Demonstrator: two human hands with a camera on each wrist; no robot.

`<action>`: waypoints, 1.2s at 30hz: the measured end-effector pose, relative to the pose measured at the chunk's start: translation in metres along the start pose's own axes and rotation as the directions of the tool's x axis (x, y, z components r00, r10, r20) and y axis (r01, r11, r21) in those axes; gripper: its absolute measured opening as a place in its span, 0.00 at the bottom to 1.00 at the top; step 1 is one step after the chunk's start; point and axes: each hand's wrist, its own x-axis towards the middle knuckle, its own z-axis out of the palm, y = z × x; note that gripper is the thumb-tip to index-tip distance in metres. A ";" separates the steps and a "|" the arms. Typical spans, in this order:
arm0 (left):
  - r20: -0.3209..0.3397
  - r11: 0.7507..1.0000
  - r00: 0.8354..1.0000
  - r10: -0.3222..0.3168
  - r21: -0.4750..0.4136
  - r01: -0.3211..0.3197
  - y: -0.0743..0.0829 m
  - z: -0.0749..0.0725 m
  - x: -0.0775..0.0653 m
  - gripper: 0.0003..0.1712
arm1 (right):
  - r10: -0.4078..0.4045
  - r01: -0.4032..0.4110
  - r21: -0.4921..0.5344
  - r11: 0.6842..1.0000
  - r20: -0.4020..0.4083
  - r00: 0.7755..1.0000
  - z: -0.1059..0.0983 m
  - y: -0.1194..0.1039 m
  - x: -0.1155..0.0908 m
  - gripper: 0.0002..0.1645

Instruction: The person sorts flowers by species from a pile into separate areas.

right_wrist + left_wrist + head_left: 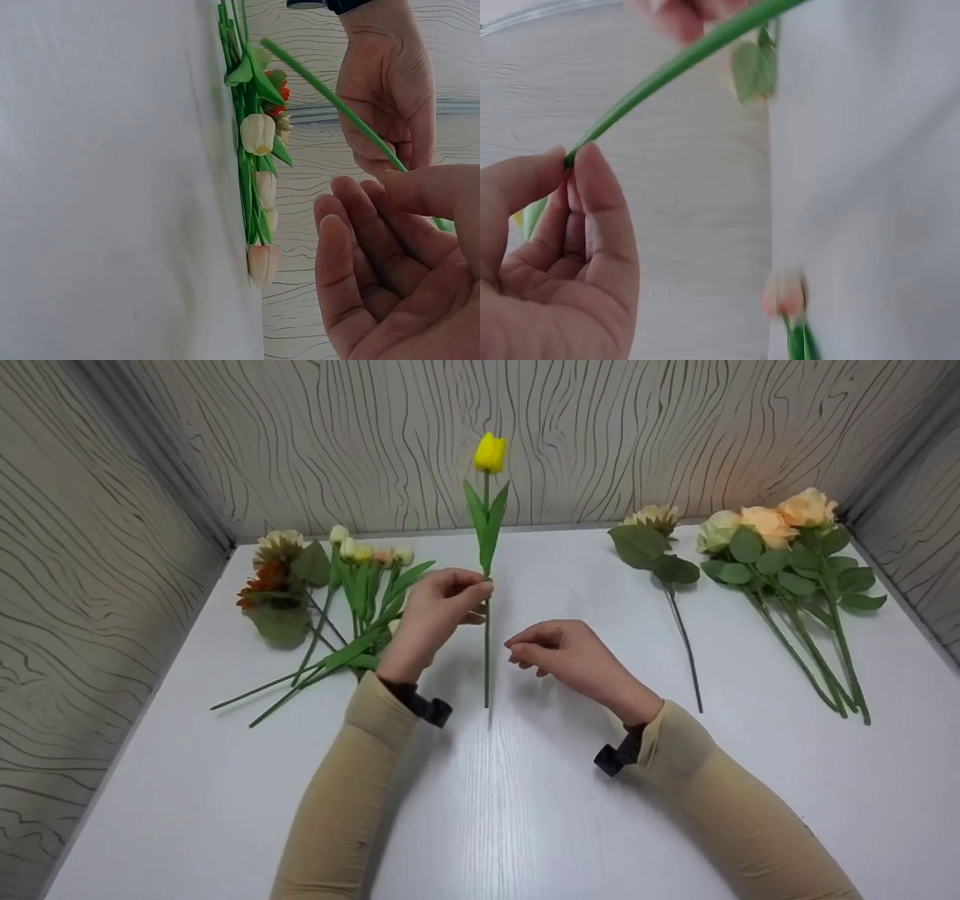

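the left hand (pixel 437 613) pinches the stem (pixel 487 660) of an upright yellow tulip (pixel 486 540), its bloom pointing to twelve o'clock above the white tabletop (pixel 525 810). the right hand (pixel 570 656), near four o'clock from the left, is apart from it, fingers loosely curled. pale tulips (pixel 371 589) lie at ten o'clock, a cream flower (pixel 675 570) at two, peach roses (pixel 769 526) between two and three.

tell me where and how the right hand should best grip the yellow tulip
Probably best to pinch the bare lower stem of the yellow tulip, coming from the right. The tulip is upright, its stem thin; the left hand pinches it just below the leaves, leaving the lower part exposed beside the right hand.
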 end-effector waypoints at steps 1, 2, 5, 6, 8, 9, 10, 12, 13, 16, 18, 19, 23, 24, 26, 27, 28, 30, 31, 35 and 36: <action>-0.004 0.999 1.000 0.018 -0.026 -0.018 0.000 0.007 0.001 0.12 | 0.013 -0.013 0.022 1.000 0.002 1.000 -0.001 0.000 0.001 0.15; -0.003 0.999 1.000 0.028 -0.046 -0.029 -0.001 0.012 0.002 0.12 | 0.027 -0.027 0.040 0.999 0.002 1.000 -0.001 -0.001 0.002 0.15; -0.015 0.995 0.999 0.047 -0.086 -0.048 -0.003 0.021 0.001 0.13 | 0.047 -0.048 0.091 0.995 0.009 0.999 0.000 0.000 0.003 0.15; -0.022 0.994 0.998 0.054 -0.093 -0.056 -0.004 0.022 0.001 0.12 | 0.051 -0.052 0.102 0.993 0.014 0.999 0.000 0.001 0.003 0.15; -0.033 0.991 0.998 0.062 -0.113 -0.065 -0.005 0.024 0.000 0.12 | 0.052 -0.055 0.119 0.991 0.025 0.998 0.002 0.002 0.003 0.15; -0.033 0.990 0.997 0.064 -0.122 -0.068 -0.006 0.025 0.000 0.12 | 0.053 -0.056 0.129 0.990 0.026 0.998 0.002 0.003 0.003 0.15; -0.029 0.989 0.997 0.068 -0.132 -0.071 -0.006 0.026 0.000 0.13 | 0.055 -0.058 0.139 0.989 0.025 0.998 0.003 0.004 0.003 0.15; -0.010 0.986 0.997 0.071 -0.150 -0.072 -0.006 0.027 0.001 0.13 | 0.057 -0.059 0.150 0.987 0.013 0.998 0.003 0.005 0.003 0.14; 0.002 0.985 0.998 0.069 -0.158 -0.068 -0.006 0.028 0.001 0.13 | 0.059 -0.059 0.154 0.986 0.005 0.998 0.002 0.005 0.002 0.14; 0.038 0.985 0.998 0.051 -0.166 -0.044 -0.005 0.029 0.003 0.13 | 0.059 -0.056 0.157 0.986 -0.017 0.998 0.002 0.006 0.002 0.14; 0.053 0.987 0.998 0.036 -0.159 -0.027 -0.006 0.030 0.004 0.12 | 0.057 -0.053 0.157 0.986 -0.022 0.998 0.002 0.006 0.002 0.14; 0.058 0.988 0.998 0.030 -0.153 -0.021 -0.006 0.030 0.004 0.12 | 0.059 -0.055 0.157 0.986 -0.023 0.998 0.002 0.006 0.002 0.14; 0.067 0.990 0.998 0.021 -0.140 -0.012 -0.008 0.030 0.006 0.12 | 0.068 -0.063 0.158 0.986 -0.028 0.997 0.002 0.005 0.003 0.14; 0.066 0.990 0.998 0.021 -0.141 -0.011 -0.009 0.029 0.007 0.13 | 0.068 -0.063 0.155 0.986 -0.028 0.997 0.002 0.005 0.004 0.14; 0.066 0.990 0.998 0.020 -0.141 -0.011 -0.009 0.030 0.006 0.13 | 0.070 -0.066 0.156 0.986 -0.023 0.997 0.002 0.005 0.004 0.14; 0.067 0.990 0.998 0.020 -0.139 -0.011 -0.009 0.030 0.006 0.12 | 0.070 -0.066 0.157 0.985 -0.019 0.997 0.002 0.006 0.004 0.15; 0.067 0.991 0.998 0.019 -0.136 -0.010 -0.009 0.030 0.006 0.12 | 0.067 -0.065 0.152 0.986 -0.013 0.998 0.001 0.006 0.004 0.15; 0.065 0.992 0.998 0.020 -0.126 -0.011 -0.010 0.031 0.006 0.12 | 0.064 -0.063 0.131 0.989 -0.004 0.998 -0.001 0.007 0.004 0.16; 0.063 0.992 0.998 0.019 -0.122 -0.011 -0.011 0.031 0.007 0.12 | 0.063 -0.062 0.114 0.992 -0.006 0.998 -0.003 0.007 0.004 0.17; 0.051 0.995 0.999 -0.015 -0.099 0.020 -0.018 0.033 0.009 0.11 | 0.060 -0.058 0.030 0.998 -0.068 0.996 -0.017 0.004 0.004 0.19; 0.051 0.996 0.998 -0.033 -0.087 0.038 -0.021 0.035 0.010 0.11 | 0.062 -0.060 0.019 0.998 -0.094 0.994 -0.022 0.003 0.004 0.20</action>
